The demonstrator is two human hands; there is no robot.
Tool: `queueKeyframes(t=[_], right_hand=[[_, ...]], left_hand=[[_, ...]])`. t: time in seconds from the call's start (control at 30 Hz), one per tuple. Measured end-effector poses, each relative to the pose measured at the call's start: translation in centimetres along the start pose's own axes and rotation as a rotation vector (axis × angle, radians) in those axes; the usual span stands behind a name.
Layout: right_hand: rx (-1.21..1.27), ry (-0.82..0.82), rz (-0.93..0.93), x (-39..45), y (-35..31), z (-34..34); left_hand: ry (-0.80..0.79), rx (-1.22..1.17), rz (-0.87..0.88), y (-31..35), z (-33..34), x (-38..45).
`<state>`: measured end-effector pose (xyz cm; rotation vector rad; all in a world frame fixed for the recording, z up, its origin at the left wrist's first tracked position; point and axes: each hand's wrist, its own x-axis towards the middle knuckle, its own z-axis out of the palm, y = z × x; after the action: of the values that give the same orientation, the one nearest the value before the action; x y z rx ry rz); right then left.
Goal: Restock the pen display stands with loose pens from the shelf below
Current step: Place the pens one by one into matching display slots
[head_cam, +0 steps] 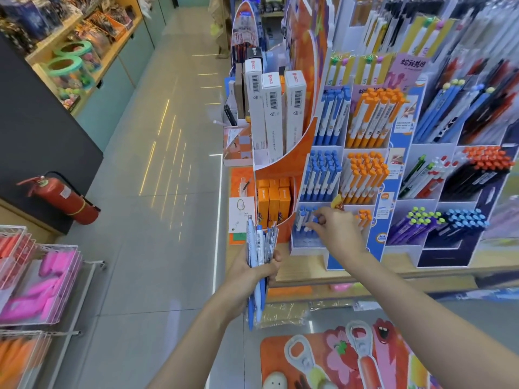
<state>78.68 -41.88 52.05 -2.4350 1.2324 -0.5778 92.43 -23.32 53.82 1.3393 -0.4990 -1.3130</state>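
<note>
My left hand (254, 272) is shut on a bundle of blue and white pens (258, 248), held upright in front of the shelf edge. My right hand (335, 227) reaches into the lowest left slot (306, 244) of the white pen display stand (337, 148). Its fingers pinch a blue-capped pen (314, 222) among the few pens standing in that slot. The two slots above it are packed with blue pens (323, 172). Orange pens (365, 175) fill the column to the right, whose lowest slot is partly hidden by my hand.
Another stand (460, 226) with purple, blue and black pens sits to the right. White boxes (273, 113) and orange boxes (273, 203) stand in an orange holder to the left. A fire extinguisher (63, 196) and wire racks (42, 279) line the tiled aisle.
</note>
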Motion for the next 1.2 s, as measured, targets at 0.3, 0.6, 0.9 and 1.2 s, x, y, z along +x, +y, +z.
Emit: queueKeyframes(t=[0.3,0.6,0.9,1.2], right_hand=[[-0.028,0.045,-0.116,0.9,1.0,1.1],[0.407,-0.106,0.014,-1.2,-1.0,-1.2],[0.933,-0.750,0.209,-0.3,-3.4,-6.5],[0.842,-0.648,0.226,0.5,-3.7,-7.8]], left_hand=[[-0.005,0.011,0.006,-0.4,0.9,0.1],[-0.036,-0.019,0.018,-0.2,1.9,0.6],[-0.222,-0.195,0.015,0.0,3.7,0.7],[-0.289,-0.232,0.022,0.0,3.8,1.5]])
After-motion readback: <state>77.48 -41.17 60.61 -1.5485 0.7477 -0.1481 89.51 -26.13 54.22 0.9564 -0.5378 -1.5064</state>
